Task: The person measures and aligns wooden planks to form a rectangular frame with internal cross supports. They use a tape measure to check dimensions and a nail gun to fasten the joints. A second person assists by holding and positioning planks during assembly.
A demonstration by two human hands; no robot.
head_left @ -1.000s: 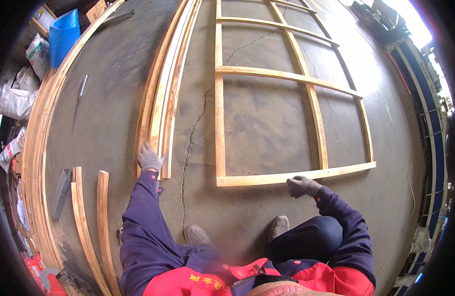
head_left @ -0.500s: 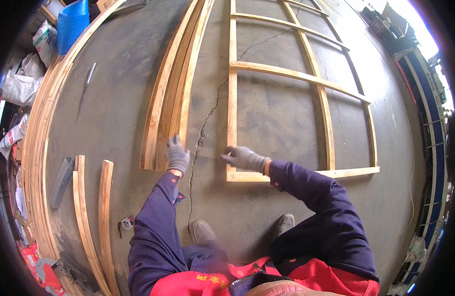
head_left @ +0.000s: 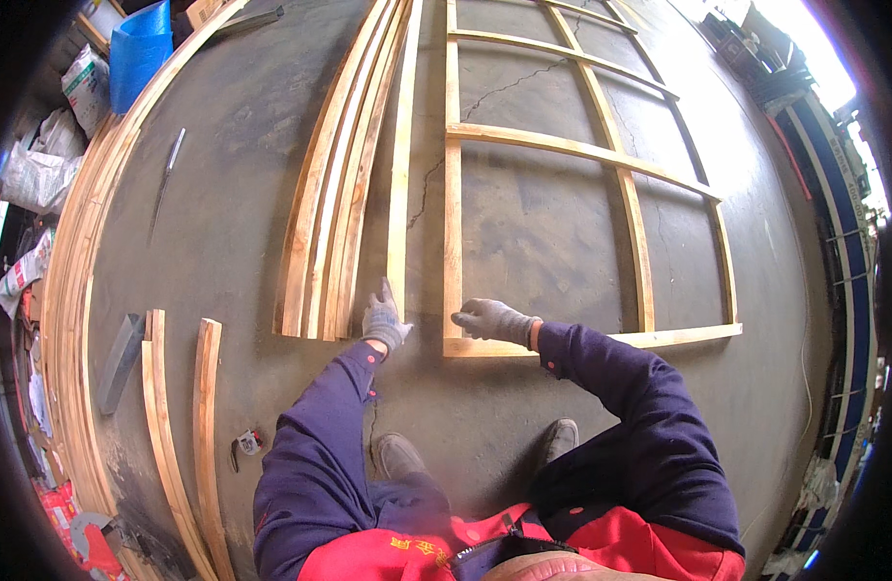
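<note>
My left hand (head_left: 385, 321), in a grey knit glove, is closed on the near end of a long wooden strip (head_left: 402, 174). This strip lies apart from a bundle of similar wooden strips (head_left: 334, 208) on its left. My right hand (head_left: 497, 321), gloved too, hovers at the near left corner of a wooden lattice frame (head_left: 453, 242) on the floor. Its fingers are curled together beside the left rail, and what they hold, if anything, is hidden.
Two short wood pieces (head_left: 206, 407), a grey metal channel piece (head_left: 122, 363) and a tape measure (head_left: 249, 443) lie at the near left. A long stack of strips (head_left: 78, 290) runs along the left side. A thin metal rod (head_left: 168, 174) rests on the cracked concrete floor.
My left hand has moved right, drawing one strip away from the bundle towards the frame. The bundled strips have spread. My right hand has shifted slightly right and down.
</note>
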